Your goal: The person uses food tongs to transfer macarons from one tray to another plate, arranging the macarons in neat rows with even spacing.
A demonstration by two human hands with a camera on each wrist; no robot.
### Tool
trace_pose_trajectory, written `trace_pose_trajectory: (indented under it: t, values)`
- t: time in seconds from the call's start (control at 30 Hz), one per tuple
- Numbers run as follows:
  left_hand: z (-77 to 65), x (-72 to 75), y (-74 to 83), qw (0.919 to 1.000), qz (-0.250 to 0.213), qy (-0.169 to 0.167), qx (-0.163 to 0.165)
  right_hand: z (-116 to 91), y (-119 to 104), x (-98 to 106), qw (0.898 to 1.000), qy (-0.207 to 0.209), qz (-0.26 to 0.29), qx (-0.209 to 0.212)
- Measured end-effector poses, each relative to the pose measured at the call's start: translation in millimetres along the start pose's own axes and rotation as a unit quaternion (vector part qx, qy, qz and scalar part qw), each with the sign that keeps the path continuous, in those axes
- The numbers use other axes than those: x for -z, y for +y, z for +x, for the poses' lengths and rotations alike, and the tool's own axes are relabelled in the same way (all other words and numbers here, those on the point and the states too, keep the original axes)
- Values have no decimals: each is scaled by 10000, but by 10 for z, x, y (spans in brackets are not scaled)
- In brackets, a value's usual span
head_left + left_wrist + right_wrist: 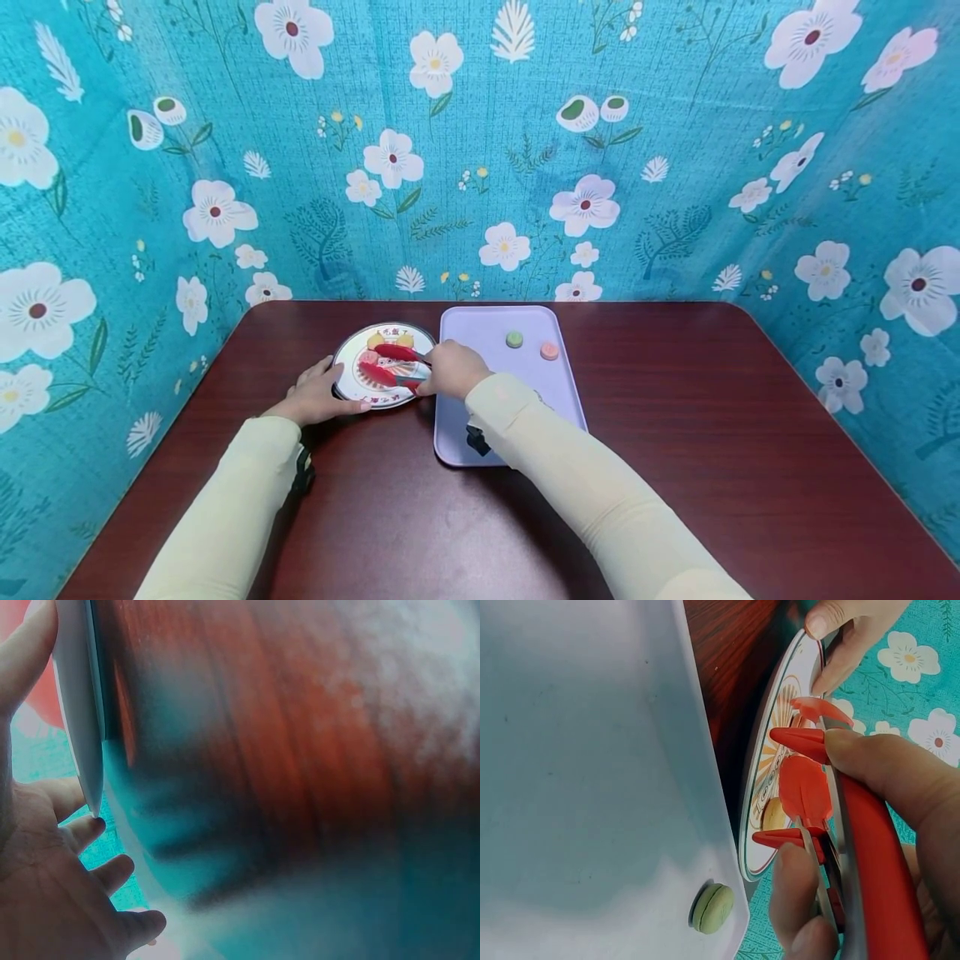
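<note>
At the back left of the table, a white plate (pixel 397 398) with printed patterns bears two yellow macarons (pixel 405 341) and a pink macaron (pixel 369 357). My left hand (pixel 315 398) holds the plate's left rim, its thumb (pixel 30 656) on the near side and its fingers around the outer edge. My right hand (pixel 456 369) grips tongs (pixel 874 862) with red heads, which reach over the plate. The pink macaron is between the heads, which stand apart; whether they touch it I cannot tell.
A lilac tray (pixel 457 446) lies right of the plate, partly under my right forearm. On it are a green macaron (pixel 513 339) and another pink macaron (pixel 549 350). Flowered blue cloth (pixel 465 150) hangs behind the dark red wooden table (pixel 390 517).
</note>
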State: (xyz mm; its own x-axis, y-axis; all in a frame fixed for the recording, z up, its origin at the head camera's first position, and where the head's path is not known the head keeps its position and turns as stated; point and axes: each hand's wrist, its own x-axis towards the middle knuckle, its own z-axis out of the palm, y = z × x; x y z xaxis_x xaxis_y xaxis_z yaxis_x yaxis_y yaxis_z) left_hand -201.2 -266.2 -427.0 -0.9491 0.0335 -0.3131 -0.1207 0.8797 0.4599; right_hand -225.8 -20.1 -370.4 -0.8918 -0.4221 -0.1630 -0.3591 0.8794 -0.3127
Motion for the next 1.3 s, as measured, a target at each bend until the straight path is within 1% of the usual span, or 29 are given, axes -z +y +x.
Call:
trace_pose_trajectory:
  t: [0.33, 0.7, 1.13, 1.3]
  values:
    - [-6, -1, 16, 10000, -3, -7, 39, -23, 44, 9, 9999, 53, -129, 93]
    - [-38, 5, 29, 10000, -17, 27, -47, -111, 67, 41, 9982, 314, -360, 355]
    - [-57, 4, 41, 10000, -49, 20, -54, -236, 140, 100, 9970, 496, -402, 434]
    - [-59, 13, 50, 9999, -67, 25, -85, -290, 167, 139, 9968, 566, -310, 464]
